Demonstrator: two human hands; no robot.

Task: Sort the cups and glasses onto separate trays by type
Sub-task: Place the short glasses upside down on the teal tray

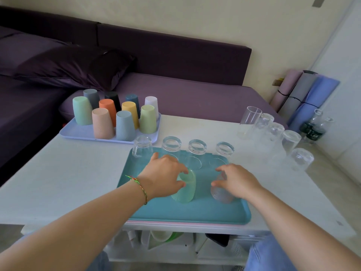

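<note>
On the teal tray (205, 214), the left hand (164, 177) wraps a green glass (185, 187); the right hand (237, 180) cups a clear glass (220, 192). 4 upturned glasses (197, 147) stand just beyond.

The left hand (164, 173) covers the top and left side of the green cup (184, 189), so its base is unseen. The right hand (237, 180) hides the top of a clear glass (221, 193); whether the fingers actually touch it cannot be told. Both forearms run off the bottom edge. The glasses at right (291, 140) blur into the pale table (58, 182), their outlines faint. Bottles (312, 128) beyond them are smeared, labels unreadable. Things on the shelf (168, 243) under the table are half hidden by its edge.
</note>
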